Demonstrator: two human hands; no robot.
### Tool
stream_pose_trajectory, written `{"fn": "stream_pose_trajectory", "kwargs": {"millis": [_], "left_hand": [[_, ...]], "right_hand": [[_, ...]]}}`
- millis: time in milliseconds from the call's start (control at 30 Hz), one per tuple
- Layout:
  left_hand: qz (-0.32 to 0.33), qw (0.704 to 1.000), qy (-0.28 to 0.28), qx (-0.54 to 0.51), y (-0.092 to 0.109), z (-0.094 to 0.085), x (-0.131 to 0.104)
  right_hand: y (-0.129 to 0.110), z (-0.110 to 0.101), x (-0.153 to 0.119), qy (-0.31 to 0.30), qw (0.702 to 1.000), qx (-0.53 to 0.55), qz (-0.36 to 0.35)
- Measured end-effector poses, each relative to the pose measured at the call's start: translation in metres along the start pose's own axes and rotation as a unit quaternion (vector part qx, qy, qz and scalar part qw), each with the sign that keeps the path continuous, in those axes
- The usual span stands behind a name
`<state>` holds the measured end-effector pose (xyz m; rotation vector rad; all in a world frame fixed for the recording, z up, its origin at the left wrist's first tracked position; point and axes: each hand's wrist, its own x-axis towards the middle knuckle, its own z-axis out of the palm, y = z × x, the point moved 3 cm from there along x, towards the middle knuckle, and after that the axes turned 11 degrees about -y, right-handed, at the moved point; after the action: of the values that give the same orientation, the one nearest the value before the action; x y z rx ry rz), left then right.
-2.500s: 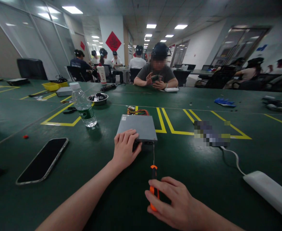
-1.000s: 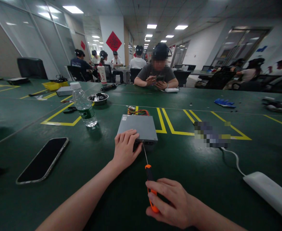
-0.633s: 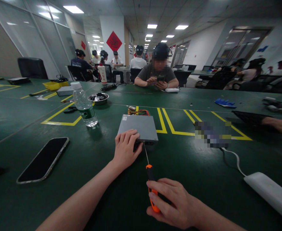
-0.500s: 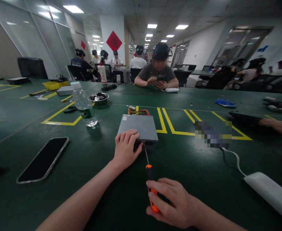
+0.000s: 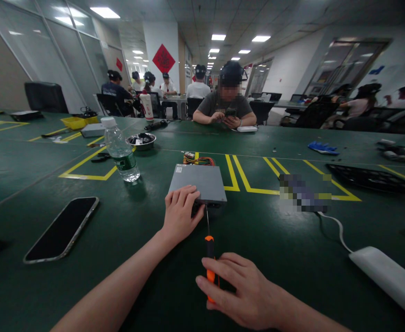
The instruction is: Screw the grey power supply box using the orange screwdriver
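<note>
A grey metal computer power supply lies on the green table, its bundle of coloured cables at the far side. My left hand grips its near left corner, fingers on top and thumb at the near face. In my right hand is an orange and black screwdriver, held by the handle between fingers and thumb. Its thin shaft points away from me, and the tip meets the near face of the power supply, close to my left thumb. The exact spot the tip touches is too small to make out.
To the left stand a water bottle and a phone; behind them is a metal bowl of small parts. A white power bank with a cable lies right. Across the table sits a person with a phone.
The screwdriver handle and my right hand have shifted slightly left, making the shaft more upright. Another person's hand at the far right has left the black panel. My left hand has stayed put.
</note>
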<state>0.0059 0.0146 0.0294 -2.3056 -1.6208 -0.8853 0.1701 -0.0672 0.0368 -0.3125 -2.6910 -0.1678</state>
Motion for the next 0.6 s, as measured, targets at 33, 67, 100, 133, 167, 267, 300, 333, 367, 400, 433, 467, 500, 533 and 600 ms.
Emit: {"fn": "stream_pose_trajectory", "kwargs": {"millis": [33,67,100,133,167,267,300,333,367,400,433,467,500,533,600], "left_hand": [[0.000,1.000,-0.001,-0.001,-0.0001,0.0003,0.0000],[0.000,1.000,0.000,-0.001,-0.0002,0.0004,-0.0001],[0.001,1.000,0.001,-0.001,-0.0002,0.0004,-0.0001],[0.001,1.000,0.003,-0.001,-0.0002,0.0003,0.0000],[0.002,1.000,0.004,-0.001,-0.0001,0.0000,0.0001],[0.006,1.000,0.006,0.003,0.0004,-0.0010,0.0007],[0.007,1.000,0.006,0.004,0.0006,-0.0014,0.0008],[0.008,1.000,0.007,0.005,0.0006,-0.0017,0.0009],[0.007,1.000,0.008,0.004,0.0006,-0.0018,0.0010],[0.006,1.000,0.007,0.004,0.0006,-0.0017,0.0010],[0.006,1.000,0.006,0.004,0.0006,-0.0015,0.0010],[0.005,1.000,0.005,0.003,0.0006,-0.0013,0.0009],[0.004,1.000,0.003,0.003,0.0005,-0.0010,0.0009],[0.003,1.000,0.002,0.002,0.0005,-0.0008,0.0008],[0.001,1.000,0.003,-0.002,0.0003,-0.0007,0.0007]], "right_hand": [[0.0000,0.0016,0.0000,0.003,1.000,-0.005,0.001],[-0.0001,0.0032,-0.0004,0.009,1.000,-0.009,0.001],[-0.0002,0.0045,-0.0010,0.017,1.000,-0.012,0.002],[-0.0003,0.0055,-0.0018,0.025,1.000,-0.011,0.004],[-0.0003,0.0060,-0.0026,0.033,0.999,-0.008,0.007],[-0.0003,0.0044,-0.0031,0.035,0.999,0.011,0.017],[-0.0004,0.0034,-0.0025,0.030,0.999,0.014,0.018],[-0.0006,0.0026,-0.0017,0.021,0.999,0.015,0.019],[-0.0008,0.0022,-0.0009,0.011,1.000,0.014,0.020],[-0.0010,0.0025,-0.0004,0.000,1.000,0.013,0.020],[-0.0011,0.0032,-0.0003,-0.008,1.000,0.012,0.021],[-0.0013,0.0042,-0.0008,-0.010,1.000,0.011,0.021],[-0.0014,0.0053,-0.0019,-0.005,1.000,0.011,0.019],[-0.0014,0.0063,-0.0034,0.008,1.000,0.011,0.016],[-0.0008,0.0072,-0.0063,0.037,0.999,0.013,0.020]]}}
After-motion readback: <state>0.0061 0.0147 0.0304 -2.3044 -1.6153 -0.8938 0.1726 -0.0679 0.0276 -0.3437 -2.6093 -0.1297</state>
